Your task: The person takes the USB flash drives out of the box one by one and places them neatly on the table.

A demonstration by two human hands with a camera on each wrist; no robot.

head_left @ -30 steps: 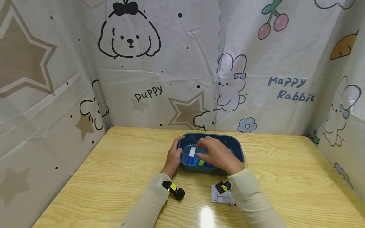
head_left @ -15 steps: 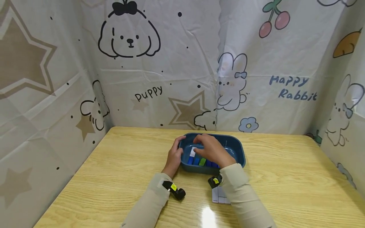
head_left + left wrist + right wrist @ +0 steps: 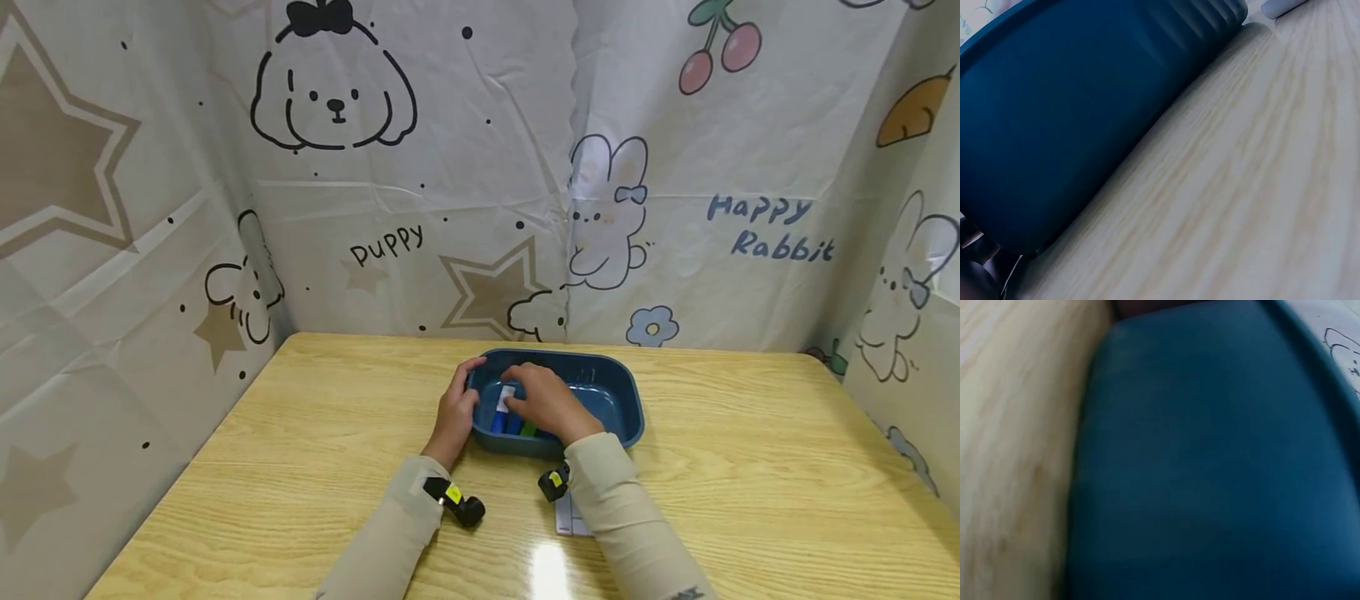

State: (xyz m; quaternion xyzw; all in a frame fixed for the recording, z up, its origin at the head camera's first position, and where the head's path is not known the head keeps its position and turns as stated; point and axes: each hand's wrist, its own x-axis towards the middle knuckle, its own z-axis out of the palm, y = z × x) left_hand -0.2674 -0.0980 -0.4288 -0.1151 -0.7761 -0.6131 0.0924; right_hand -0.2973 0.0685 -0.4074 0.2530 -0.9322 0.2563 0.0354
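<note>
A dark blue oblong box [image 3: 517, 445] with rounded corners stands on the table. My left hand [image 3: 453, 417] grips its left end, fingers at the rim and thumb lower on the near side. Inside lie several short sticks: a blue stick with a white end [image 3: 506, 395], another blue one [image 3: 514, 423] and a green one [image 3: 528, 428]. My right hand [image 3: 550, 403] reaches into the box with bent fingers, index finger and thumb apart beside the white end. Its palm hides part of the contents. Both wrist views show mostly the box's outer wall [image 3: 1066, 112].
A white card with printed lines [image 3: 572, 518] lies in front of the box, partly under the right forearm. Black wrist cameras [image 3: 467, 510] sit on both sleeves. A patterned curtain [image 3: 420, 275] rises behind the wooden table [image 3: 337, 400].
My right hand has moved left and lower into the box, its fingertips closer to the white end of the blue stick. The left hand has kept its hold on the box.
</note>
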